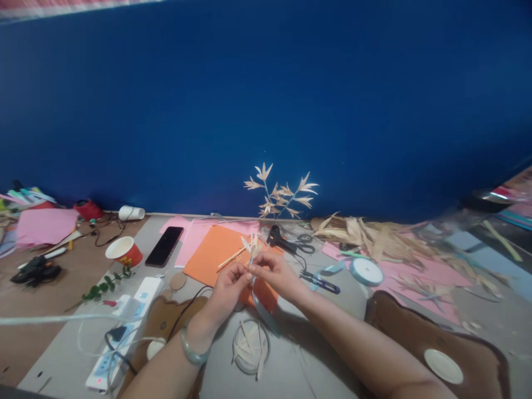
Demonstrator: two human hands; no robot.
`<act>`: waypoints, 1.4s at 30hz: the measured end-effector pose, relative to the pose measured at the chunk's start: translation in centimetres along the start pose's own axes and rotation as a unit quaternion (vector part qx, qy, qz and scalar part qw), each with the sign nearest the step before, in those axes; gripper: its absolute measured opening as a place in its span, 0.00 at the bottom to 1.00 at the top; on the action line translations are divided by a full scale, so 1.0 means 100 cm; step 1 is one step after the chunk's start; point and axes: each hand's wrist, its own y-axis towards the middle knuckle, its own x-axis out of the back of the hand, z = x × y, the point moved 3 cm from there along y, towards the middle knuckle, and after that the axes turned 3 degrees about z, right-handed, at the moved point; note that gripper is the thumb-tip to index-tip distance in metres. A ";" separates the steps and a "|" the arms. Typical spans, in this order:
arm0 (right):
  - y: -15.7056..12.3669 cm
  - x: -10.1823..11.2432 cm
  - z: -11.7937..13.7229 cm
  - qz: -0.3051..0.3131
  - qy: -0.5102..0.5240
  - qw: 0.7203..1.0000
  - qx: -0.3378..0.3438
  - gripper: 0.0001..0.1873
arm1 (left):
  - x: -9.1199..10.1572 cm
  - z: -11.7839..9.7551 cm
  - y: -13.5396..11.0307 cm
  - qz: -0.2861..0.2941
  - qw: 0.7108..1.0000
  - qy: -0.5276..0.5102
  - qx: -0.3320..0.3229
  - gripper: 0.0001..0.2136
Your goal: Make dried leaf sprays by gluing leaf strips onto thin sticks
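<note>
My left hand [226, 287] and my right hand [279, 275] meet over the middle of the table, thumbs and fingertips pinched together. Between them stands a small pale flower of dried husk [251, 244], petals pointing up. A pale blue-grey ribbon [265, 315] hangs from the fingertips toward the table. Where the stem and ribbon meet is hidden by the fingers. Orange paper [201, 256] with thin wooden sticks [231, 258] lies just behind the hands. Below them sits a round clear dish [269, 344] holding husk strips [249, 339].
Behind stands a branch of husk flowers [286, 195] against a blue partition [266, 100]. Rightward lie a glue gun [280, 239], snips [320, 281], a ribbon roll [366, 271] and dried husks [374, 238]. Leftward are a phone [165, 246], a paper cup [128, 254] and a power strip [141, 302] with cords.
</note>
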 end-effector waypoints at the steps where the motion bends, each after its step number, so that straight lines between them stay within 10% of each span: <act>1: 0.000 0.000 0.000 0.001 0.001 1.000 -0.001 0.11 | 0.000 -0.001 0.000 0.000 1.000 0.007 0.001 0.14; 42: 0.001 -0.004 -0.009 0.001 0.117 0.993 -0.034 0.20 | -0.003 -0.009 -0.004 0.019 0.999 0.029 -0.001 0.13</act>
